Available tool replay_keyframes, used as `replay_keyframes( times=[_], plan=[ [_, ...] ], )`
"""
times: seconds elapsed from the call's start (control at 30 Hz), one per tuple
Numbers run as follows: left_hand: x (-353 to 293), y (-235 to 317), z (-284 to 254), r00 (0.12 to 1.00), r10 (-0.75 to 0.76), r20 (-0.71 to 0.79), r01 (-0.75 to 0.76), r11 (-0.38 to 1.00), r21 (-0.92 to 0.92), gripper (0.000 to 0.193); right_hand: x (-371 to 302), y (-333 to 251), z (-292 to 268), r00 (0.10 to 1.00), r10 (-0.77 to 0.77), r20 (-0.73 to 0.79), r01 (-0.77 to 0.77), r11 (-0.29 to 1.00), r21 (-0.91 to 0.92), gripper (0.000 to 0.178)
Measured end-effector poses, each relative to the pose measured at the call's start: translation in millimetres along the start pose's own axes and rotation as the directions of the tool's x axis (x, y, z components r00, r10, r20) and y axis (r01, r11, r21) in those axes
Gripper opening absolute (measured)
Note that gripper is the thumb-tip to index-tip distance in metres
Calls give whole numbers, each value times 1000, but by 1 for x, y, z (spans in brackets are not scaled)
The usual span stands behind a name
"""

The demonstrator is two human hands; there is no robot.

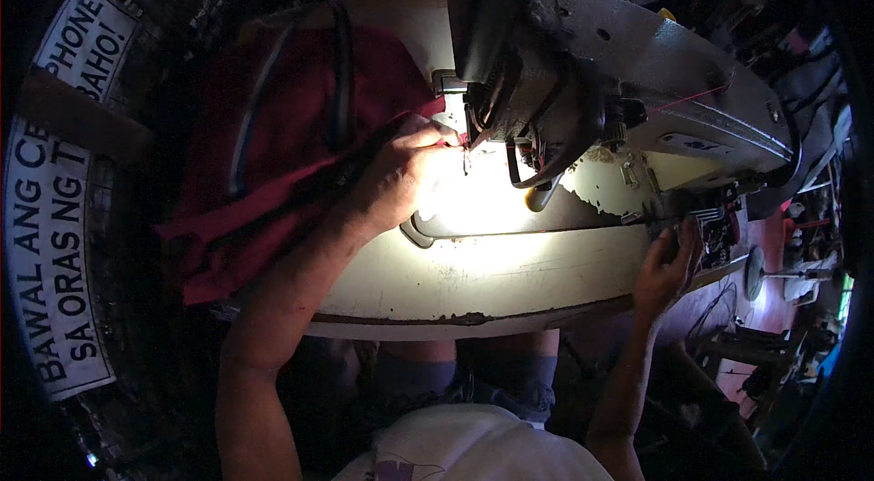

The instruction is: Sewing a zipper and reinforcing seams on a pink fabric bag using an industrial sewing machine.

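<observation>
A sewing machine [628, 53] stands on a pale worn table [510, 276], with a bright light falling around its needle area. My left hand [410, 167] is closed beside the needle, its fingertips pinching the edge of a dark red cloth [300, 108]. That cloth has dark and light stripes and spreads left from my hand, partly over the table edge. A small red bit shows at the fingertips, but glare hides its detail. My right hand [669, 272] is at the table's right end, thumb and fingers apart, close to dark metal parts [715, 226]. Nothing plainly shows in it.
A dark lamp-like housing [487, 8] rises over the machine head. Red thread [687, 99] runs along the machine's arm. White lettered signs [55, 253] hang at the far left. A fan [756, 272] and cluttered racks stand at the right. My legs are under the table's front edge.
</observation>
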State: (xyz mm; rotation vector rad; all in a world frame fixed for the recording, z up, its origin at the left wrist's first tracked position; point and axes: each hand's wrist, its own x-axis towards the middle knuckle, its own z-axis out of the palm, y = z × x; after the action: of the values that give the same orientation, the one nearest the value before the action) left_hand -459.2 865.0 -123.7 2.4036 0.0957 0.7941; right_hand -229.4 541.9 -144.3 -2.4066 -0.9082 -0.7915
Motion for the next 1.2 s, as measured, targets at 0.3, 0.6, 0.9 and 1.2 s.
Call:
replay_keyframes(
  times=[0.3, 0.6, 0.9, 1.2],
  plan=[
    [-4, 5, -1, 998, -22, 58, 27, 996, -82, 16, 4, -8, -3, 999, -24, -25, 24, 1000, -11, 44],
    [3, 0, -5, 998, 56, -16, -54, 996, 74, 17, 89, 44, -44, 957, -123, -261, 114, 992, -50, 54],
    [5, -5, 12, 973, -220, 62, 203, 955, 214, 11, 283, 156, -55, 995, -16, 94, 18, 1000, -20, 50],
    [22, -9, 7, 848, -508, 152, 449, 841, 302, 16, 241, 202, -27, 994, 81, 79, -93, 982, 167, 47]
  ],
)
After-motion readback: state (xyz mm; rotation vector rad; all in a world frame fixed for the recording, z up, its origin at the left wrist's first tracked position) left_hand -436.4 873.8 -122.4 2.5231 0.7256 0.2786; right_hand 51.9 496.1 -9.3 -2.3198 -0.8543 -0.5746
